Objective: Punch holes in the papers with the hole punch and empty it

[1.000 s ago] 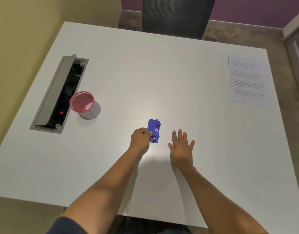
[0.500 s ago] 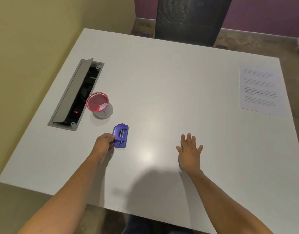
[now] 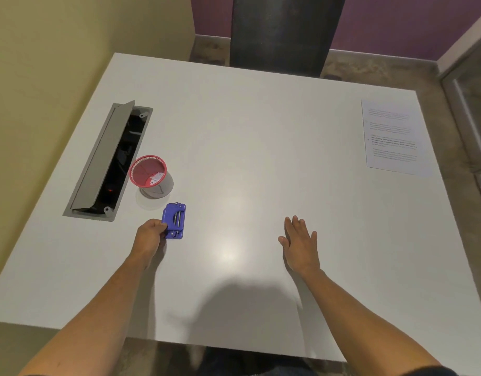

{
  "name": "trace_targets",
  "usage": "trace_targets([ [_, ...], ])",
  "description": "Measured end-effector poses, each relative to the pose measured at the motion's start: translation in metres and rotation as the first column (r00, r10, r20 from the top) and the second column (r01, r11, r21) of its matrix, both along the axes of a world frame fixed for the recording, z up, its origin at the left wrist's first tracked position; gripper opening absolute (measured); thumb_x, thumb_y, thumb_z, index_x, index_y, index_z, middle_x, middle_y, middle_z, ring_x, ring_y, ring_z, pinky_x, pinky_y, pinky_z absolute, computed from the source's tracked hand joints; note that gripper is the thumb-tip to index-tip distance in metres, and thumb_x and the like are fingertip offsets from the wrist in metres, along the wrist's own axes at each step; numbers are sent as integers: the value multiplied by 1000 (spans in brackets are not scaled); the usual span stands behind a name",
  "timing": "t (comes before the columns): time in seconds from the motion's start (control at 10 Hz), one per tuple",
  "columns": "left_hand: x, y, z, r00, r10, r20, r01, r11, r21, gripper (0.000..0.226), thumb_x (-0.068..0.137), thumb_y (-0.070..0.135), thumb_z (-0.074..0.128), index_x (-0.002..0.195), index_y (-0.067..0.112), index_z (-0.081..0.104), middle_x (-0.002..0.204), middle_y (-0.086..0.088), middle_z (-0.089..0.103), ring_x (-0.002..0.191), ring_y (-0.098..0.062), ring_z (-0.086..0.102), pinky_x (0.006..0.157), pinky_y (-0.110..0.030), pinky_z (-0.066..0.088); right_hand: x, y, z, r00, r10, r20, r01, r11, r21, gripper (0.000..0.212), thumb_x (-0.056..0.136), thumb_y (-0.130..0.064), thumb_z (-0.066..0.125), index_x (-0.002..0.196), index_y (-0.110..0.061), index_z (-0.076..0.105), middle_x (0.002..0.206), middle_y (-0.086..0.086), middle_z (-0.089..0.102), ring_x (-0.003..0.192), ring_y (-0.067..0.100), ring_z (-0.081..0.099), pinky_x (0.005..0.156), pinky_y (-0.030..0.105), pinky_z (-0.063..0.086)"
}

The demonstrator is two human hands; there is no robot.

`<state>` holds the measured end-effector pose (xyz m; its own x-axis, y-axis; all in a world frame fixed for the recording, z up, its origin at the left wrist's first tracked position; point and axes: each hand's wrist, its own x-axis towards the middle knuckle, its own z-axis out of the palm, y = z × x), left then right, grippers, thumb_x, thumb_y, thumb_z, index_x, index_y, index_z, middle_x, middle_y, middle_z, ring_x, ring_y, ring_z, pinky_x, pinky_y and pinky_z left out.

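Fingers [image 3: 161, 226] of the left hand [image 3: 149, 237] pinch the hole punch [image 3: 174, 221], now slid leftward beside the red cup [image 3: 149, 173]; emptying looks close; right hand [image 3: 300, 244] spreads flat on the worktop [image 3: 261, 147].

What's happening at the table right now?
The left hand grips the blue hole punch on the white table, just in front of the red mesh cup, which holds paper scraps. The right hand is open and empty. The printed paper lies untouched at the far right.

Single head-worn view looks steeply down, close over the white table [image 3: 261, 158]
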<state>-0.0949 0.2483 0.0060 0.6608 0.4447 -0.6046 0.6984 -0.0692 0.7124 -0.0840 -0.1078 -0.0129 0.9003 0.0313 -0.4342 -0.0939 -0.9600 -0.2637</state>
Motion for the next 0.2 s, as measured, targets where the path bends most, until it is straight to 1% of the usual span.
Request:
trace_targets([
  [0.1, -3, 5, 2, 1000, 11, 26, -11, 999, 34, 5, 91, 10, 57, 87, 9, 58, 84, -11, 59, 70, -23, 49, 64, -30, 40, -10, 3, 6, 1000, -19, 2, 19, 1000, 5, 53, 105, -31, 29, 154, -18, 14, 163, 3, 10, 150, 21, 3, 119, 49, 6],
  [0.2, -13, -3, 9, 995, 58, 80, -71, 982, 177, 19, 86, 16, 63, 103, 12, 57, 102, -11, 61, 85, -28, 57, 76, -43, 48, -21, 3, 15, 998, -28, 55, 28, 1000, -11, 53, 105, -32, 27, 154, -17, 13, 163, 3, 11, 150, 21, 4, 119, 47, 6],
])
